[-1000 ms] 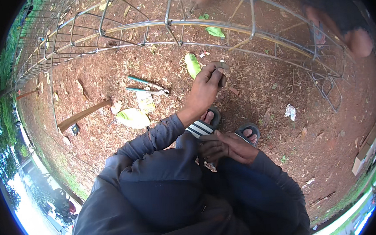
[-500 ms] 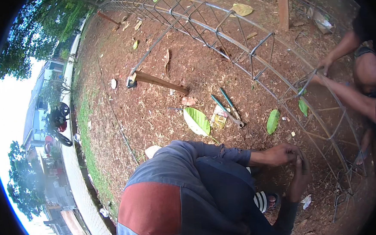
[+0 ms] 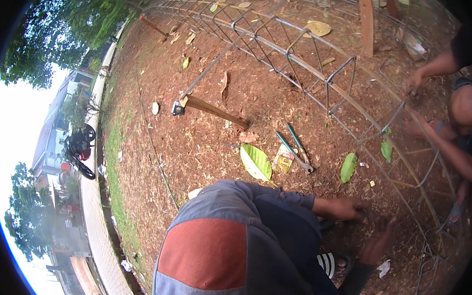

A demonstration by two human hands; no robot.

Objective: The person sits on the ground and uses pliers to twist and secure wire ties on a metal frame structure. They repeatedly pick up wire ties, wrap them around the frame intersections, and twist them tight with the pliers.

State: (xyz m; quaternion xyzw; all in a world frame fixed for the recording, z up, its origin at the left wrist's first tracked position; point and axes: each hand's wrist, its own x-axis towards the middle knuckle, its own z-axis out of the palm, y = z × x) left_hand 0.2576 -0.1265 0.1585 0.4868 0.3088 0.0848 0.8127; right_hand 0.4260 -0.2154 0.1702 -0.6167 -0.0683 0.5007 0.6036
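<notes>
Steel-bar cage curves down the right side, its bars bounding the space beside the hands, a co-worker's hand across it; wider room lies left, over littered ground toward a slanting wooden stake. Cage just right of both hands; left hand with fingers partly curled, right hand facing it, both blurred, so spread and any hold cannot be told; green-handled pincers lie forward and left. Surface brown soil, grass strip and pale path leftward, motorcycle beyond.
</notes>
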